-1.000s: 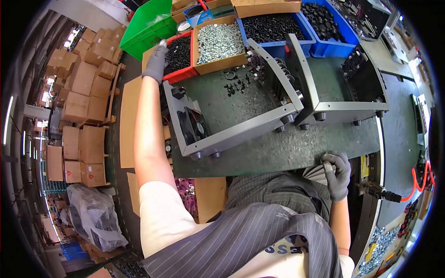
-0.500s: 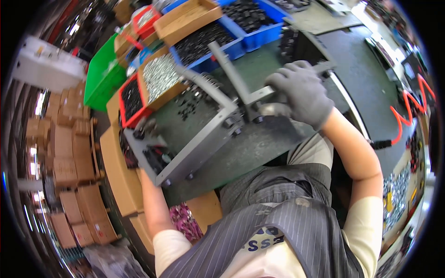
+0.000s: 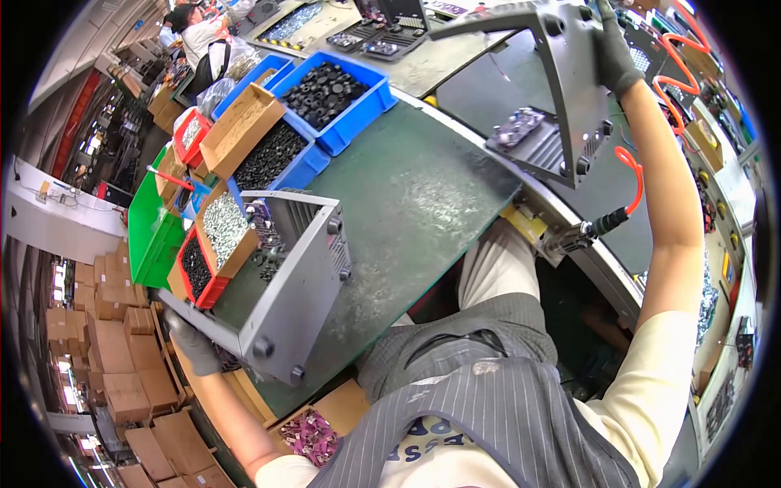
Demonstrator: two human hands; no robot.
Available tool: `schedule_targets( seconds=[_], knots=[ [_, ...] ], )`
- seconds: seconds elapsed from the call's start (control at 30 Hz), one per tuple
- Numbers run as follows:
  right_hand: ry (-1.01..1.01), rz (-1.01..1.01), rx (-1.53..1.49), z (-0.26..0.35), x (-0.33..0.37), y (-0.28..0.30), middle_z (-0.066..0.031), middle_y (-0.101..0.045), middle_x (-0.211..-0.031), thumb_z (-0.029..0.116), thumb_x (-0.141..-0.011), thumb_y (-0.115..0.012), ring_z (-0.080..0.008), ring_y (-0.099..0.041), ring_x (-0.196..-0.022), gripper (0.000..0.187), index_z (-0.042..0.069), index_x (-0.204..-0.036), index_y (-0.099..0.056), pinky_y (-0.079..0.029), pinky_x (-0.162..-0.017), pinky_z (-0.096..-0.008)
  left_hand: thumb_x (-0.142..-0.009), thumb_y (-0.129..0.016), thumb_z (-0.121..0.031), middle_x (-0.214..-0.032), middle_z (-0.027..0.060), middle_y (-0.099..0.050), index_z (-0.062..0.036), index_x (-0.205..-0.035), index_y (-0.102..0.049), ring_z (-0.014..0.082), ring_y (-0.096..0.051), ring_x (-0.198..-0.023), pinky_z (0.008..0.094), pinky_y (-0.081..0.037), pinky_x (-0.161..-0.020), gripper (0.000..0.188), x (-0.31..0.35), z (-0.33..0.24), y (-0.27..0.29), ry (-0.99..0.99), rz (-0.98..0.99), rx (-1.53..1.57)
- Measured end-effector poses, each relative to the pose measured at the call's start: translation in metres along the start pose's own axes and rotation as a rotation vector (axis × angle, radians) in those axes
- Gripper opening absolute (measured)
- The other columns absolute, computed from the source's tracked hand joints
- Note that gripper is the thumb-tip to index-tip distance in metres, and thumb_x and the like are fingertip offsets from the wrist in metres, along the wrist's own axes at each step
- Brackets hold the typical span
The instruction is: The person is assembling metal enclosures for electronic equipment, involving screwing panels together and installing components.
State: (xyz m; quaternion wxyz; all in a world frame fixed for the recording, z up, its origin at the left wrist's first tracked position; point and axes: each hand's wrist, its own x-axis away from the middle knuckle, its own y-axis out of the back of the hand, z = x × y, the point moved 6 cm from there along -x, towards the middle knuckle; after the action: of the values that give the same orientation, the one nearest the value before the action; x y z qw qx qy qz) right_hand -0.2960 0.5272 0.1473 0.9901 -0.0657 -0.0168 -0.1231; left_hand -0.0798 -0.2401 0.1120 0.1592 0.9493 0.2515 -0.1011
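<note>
Your right hand (image 3: pixel 616 57) is touching the far chassis (image 3: pixel 582 89) over the dark side surface (image 3: pixel 472 89), your left hand (image 3: pixel 195 346) is touching the near chassis (image 3: pixel 289 309) on the tabletop (image 3: pixel 423 195), neither grip's closure is showing, and steadying both evenly is probably helping most.

Bright, fairly even indoor light, main source not clear; small blown-out white patches at left edge among dark beams (image 3: pixel 34 325). Table (image 3: pixel 423 203) shows pale patches mid-surface, sheen or wear, cannot tell which. Deep shadow under the table edge, beside the trouser leg (image 3: pixel 500 268). Loose screws (image 3: pixel 224 225) glint; cream sleeve (image 3: pixel 651 382) very bright. Strong fisheye: black surround, corners lost, straight edges bowed, cartons (image 3: pixel 142 358) leaning toward the rim. Right hand (image 3: pixel 614 53) and raised metal case (image 3: pixel 586 93) a bit soft; lower metal case (image 3: pixel 281 325) sharper; far background smeary, fine detail gone
</note>
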Motion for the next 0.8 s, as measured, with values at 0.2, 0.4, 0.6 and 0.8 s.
schedule_targets(
  seconds=[0.2,0.4,0.6,0.8],
  knots=[
    [0.139,-0.485,0.022,0.020,-0.034,0.169,-0.0093,-0.066,-0.100,0.049,-0.085,-0.055,-0.0154,-0.061,-0.089,0.053,0.005,-0.113,-0.062,-0.045,-0.082,-0.0241,-0.087,-0.050,-0.051,-0.112,0.0114,-0.058,-0.0007,-0.125,-0.047,0.0169,-0.057,-0.096,0.0312,-0.046,-0.083,0.063,-0.008,-0.123,-0.097,-0.023,0.373,-0.117],
    [0.365,0.065,1.362,0.068,0.020,0.054,-0.0121,-0.055,-0.121,0.046,-0.081,-0.056,-0.0234,-0.048,-0.116,0.058,0.008,-0.124,-0.051,-0.036,-0.098,-0.0340,-0.085,-0.051,-0.034,-0.067,0.0075,-0.061,0.0031,-0.097,-0.057,0.0108,-0.055,-0.050,0.0210,-0.043,-0.047,0.039,0.022,-0.186,-0.206,0.216,0.780,-0.068],
    [0.300,0.335,1.423,0.078,0.078,0.031,-0.0170,-0.046,-0.131,0.034,-0.067,-0.071,-0.0326,-0.040,-0.125,0.070,0.012,-0.129,-0.049,-0.032,-0.105,-0.0385,-0.089,-0.049,-0.026,-0.068,0.0046,-0.059,-0.0026,-0.098,-0.057,0.0075,-0.048,-0.041,0.0186,-0.034,-0.034,0.026,-0.012,-0.208,-0.295,0.232,0.554,0.174],
    [0.243,0.532,1.395,0.078,0.098,0.029,-0.0132,-0.061,-0.115,0.021,-0.067,-0.071,-0.0235,-0.058,-0.104,0.058,0.015,-0.123,-0.058,-0.043,-0.090,-0.0310,-0.086,-0.056,-0.019,-0.094,0.0076,-0.062,-0.0037,-0.116,-0.052,0.0190,-0.062,-0.074,0.0258,-0.049,-0.054,0.034,-0.089,-0.211,-0.376,-0.006,0.806,0.718]
  ],
)
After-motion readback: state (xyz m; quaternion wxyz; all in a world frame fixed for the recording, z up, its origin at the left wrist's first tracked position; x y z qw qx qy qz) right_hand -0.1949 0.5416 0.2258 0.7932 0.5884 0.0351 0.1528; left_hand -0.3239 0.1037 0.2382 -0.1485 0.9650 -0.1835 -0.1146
